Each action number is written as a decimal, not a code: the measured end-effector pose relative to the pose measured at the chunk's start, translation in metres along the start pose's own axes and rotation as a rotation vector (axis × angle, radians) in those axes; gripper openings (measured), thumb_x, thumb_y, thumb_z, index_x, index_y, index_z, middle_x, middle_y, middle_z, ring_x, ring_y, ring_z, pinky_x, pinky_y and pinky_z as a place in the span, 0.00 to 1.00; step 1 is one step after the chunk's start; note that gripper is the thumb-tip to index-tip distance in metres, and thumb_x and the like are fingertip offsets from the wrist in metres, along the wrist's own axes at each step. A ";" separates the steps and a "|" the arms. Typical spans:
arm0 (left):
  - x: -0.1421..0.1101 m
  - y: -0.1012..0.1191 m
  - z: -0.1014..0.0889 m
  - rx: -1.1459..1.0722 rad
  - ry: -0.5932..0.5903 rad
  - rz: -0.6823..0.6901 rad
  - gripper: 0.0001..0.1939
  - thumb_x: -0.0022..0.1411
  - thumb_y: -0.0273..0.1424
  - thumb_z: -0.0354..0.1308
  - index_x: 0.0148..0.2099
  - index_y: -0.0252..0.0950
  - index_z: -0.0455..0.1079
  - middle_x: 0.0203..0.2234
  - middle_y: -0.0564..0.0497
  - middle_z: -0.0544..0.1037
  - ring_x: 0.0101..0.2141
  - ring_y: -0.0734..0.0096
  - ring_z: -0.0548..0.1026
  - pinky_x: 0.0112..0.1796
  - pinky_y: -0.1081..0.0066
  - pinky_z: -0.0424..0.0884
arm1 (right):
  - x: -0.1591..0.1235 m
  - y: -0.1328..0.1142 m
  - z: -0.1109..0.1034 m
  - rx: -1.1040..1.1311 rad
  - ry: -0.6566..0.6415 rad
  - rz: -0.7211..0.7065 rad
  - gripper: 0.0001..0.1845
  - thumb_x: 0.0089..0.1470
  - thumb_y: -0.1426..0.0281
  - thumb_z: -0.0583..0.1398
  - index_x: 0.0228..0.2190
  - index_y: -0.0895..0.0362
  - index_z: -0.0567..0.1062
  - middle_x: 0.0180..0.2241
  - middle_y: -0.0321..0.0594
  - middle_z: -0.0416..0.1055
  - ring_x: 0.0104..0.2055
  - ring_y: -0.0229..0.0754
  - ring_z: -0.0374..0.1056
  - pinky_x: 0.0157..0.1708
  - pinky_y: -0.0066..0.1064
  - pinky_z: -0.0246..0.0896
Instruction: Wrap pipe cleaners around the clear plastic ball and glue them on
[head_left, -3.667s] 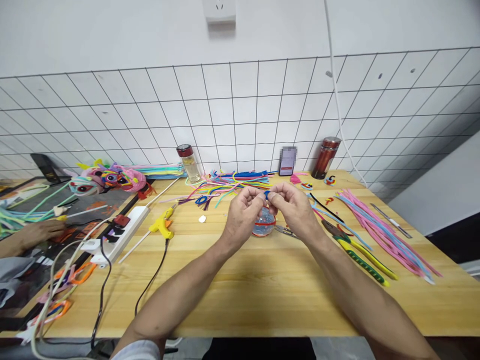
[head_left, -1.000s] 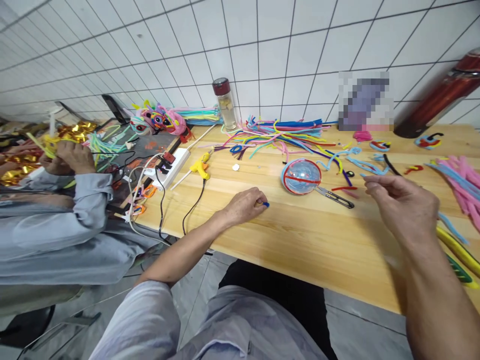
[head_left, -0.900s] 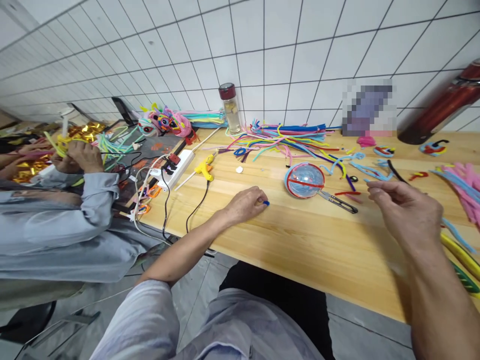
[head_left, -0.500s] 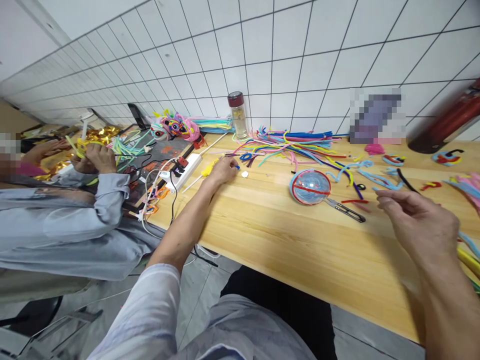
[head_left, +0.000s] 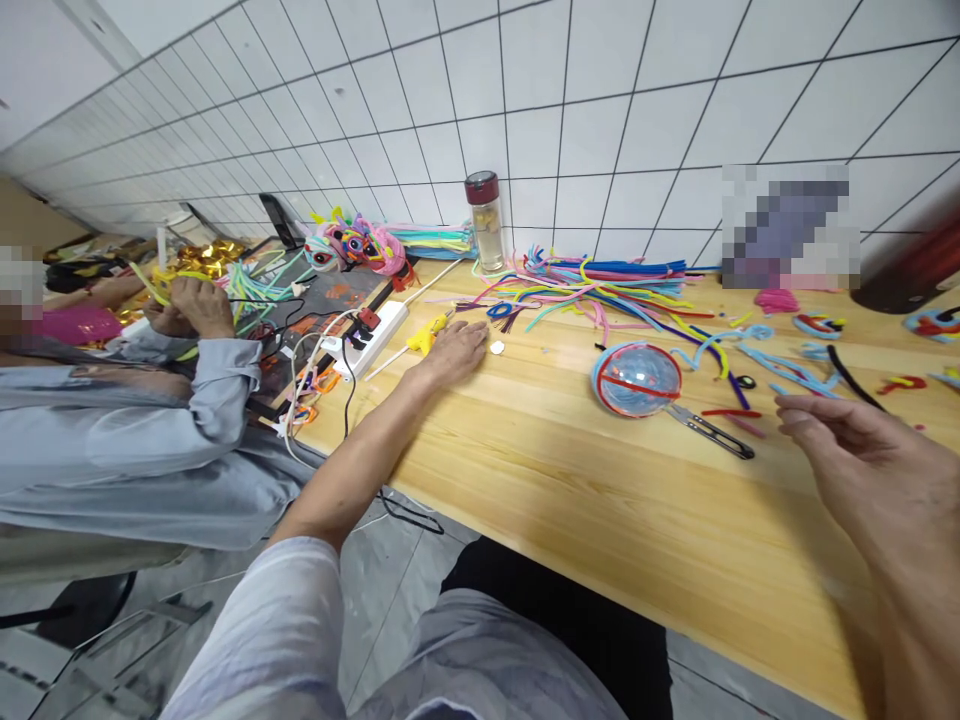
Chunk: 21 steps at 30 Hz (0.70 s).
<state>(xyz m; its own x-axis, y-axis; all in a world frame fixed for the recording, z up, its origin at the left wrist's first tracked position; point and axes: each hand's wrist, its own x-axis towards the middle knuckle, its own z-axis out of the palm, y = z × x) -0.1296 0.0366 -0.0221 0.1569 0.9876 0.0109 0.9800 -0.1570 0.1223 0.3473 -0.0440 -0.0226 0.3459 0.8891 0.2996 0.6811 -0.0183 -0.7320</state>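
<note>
My left hand [head_left: 456, 352] lies on the table with its fingers stretched out, holding nothing that shows. Just beside it rests a yellow glue gun [head_left: 426, 336], and a small white blob [head_left: 496, 348] is close to the fingertips. At the right, my right hand [head_left: 862, 440] is closed in a pinch on a short light blue pipe cleaner [head_left: 778, 390], whose tip pokes out past the fingers. Between the hands sits a clear ball [head_left: 637, 378] with light blue inside and red strips around it. Thread snips [head_left: 712, 430] lie against its right side.
Loose coloured pipe cleaners [head_left: 600, 285] spread along the wall behind a glass bottle [head_left: 486, 222]. A white power strip [head_left: 375, 335] with cables lies at left. Further left, a co-worker's hands [head_left: 199, 305] hold something yellow. A dark red flask [head_left: 911, 265] stands at far right.
My left hand has flattened onto the table, and the blue bit at its fingertips no longer shows there. The right hand keeps its pinch. The view has shifted slightly.
</note>
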 end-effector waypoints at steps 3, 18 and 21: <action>-0.010 0.007 -0.001 0.060 -0.184 -0.008 0.32 0.74 0.37 0.43 0.76 0.37 0.58 0.76 0.47 0.58 0.75 0.47 0.54 0.71 0.45 0.52 | -0.001 -0.002 -0.001 -0.024 -0.005 -0.005 0.26 0.50 0.48 0.61 0.41 0.50 0.87 0.41 0.43 0.86 0.41 0.54 0.81 0.48 0.48 0.71; -0.013 0.023 -0.005 0.176 -0.217 -0.097 0.34 0.75 0.37 0.39 0.77 0.29 0.53 0.77 0.38 0.52 0.77 0.49 0.47 0.74 0.42 0.39 | -0.003 -0.009 -0.004 0.003 -0.002 -0.022 0.26 0.50 0.48 0.61 0.40 0.51 0.86 0.40 0.42 0.85 0.40 0.52 0.80 0.48 0.44 0.71; -0.015 0.024 -0.001 0.177 -0.204 -0.094 0.33 0.75 0.37 0.39 0.76 0.29 0.55 0.76 0.37 0.56 0.76 0.48 0.50 0.73 0.41 0.39 | -0.003 -0.007 -0.004 0.013 -0.014 -0.039 0.26 0.52 0.47 0.61 0.41 0.51 0.86 0.41 0.42 0.85 0.40 0.52 0.80 0.47 0.44 0.71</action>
<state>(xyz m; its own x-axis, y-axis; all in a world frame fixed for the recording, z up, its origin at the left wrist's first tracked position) -0.1089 0.0177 -0.0188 0.0678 0.9785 -0.1945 0.9947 -0.0813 -0.0622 0.3436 -0.0488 -0.0159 0.3102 0.8954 0.3195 0.6856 0.0222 -0.7276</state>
